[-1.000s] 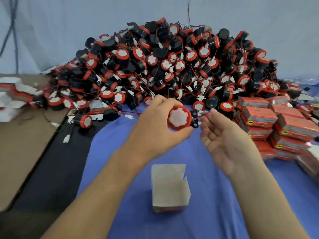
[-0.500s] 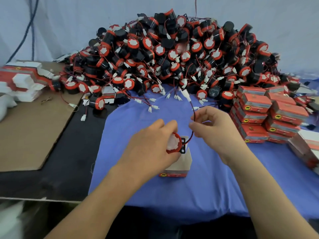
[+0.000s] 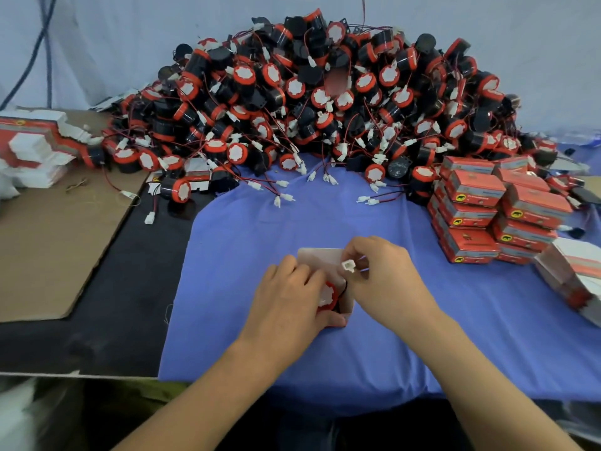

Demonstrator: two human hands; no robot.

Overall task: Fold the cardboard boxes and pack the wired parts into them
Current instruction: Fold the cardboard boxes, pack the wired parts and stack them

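A small open cardboard box [image 3: 320, 257] stands on the blue cloth [image 3: 455, 320] in front of me, its white flap raised at the back. My left hand [image 3: 289, 304] grips a round red-and-black wired part [image 3: 327, 296] and holds it in the box's mouth. My right hand [image 3: 387, 281] pinches the part's wire, and the white connector [image 3: 348, 265] sticks up between its fingers above the box. Most of the box is hidden under both hands.
A big heap of wired parts [image 3: 325, 102] fills the back of the table. Stacked closed red boxes [image 3: 487, 213] sit at the right, flat unfolded boxes [image 3: 35, 148] at the far left on brown cardboard [image 3: 48, 249]. Loose connectors [image 3: 283, 198] lie on the cloth.
Both hands came down from the heap with one part to the box. The left hand lowered the part into the box's mouth; the right hand gathered the wire and now holds the connector.
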